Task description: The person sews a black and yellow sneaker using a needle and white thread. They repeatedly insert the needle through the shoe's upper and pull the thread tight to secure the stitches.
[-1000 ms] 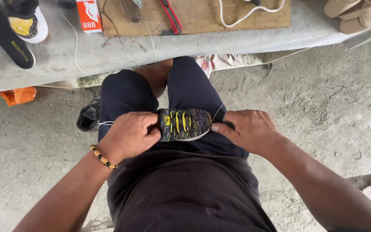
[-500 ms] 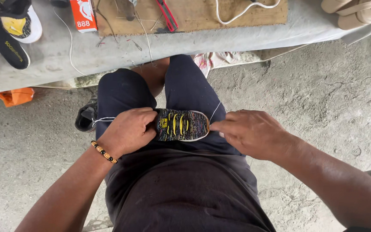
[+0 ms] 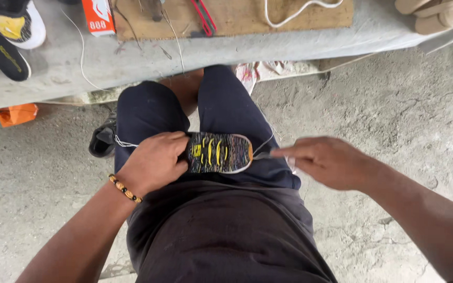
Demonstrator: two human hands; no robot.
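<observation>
Concrete floor below; left hand clamps shoe on lap.

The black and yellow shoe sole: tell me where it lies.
In the head view the shoe sole lies mid-frame across the lap, its left end under the left hand, right hand just beyond.

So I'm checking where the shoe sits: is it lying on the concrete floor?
No, the shoe rests sole-up on the person's lap, with the left hand holding it there, off the floor.
</observation>
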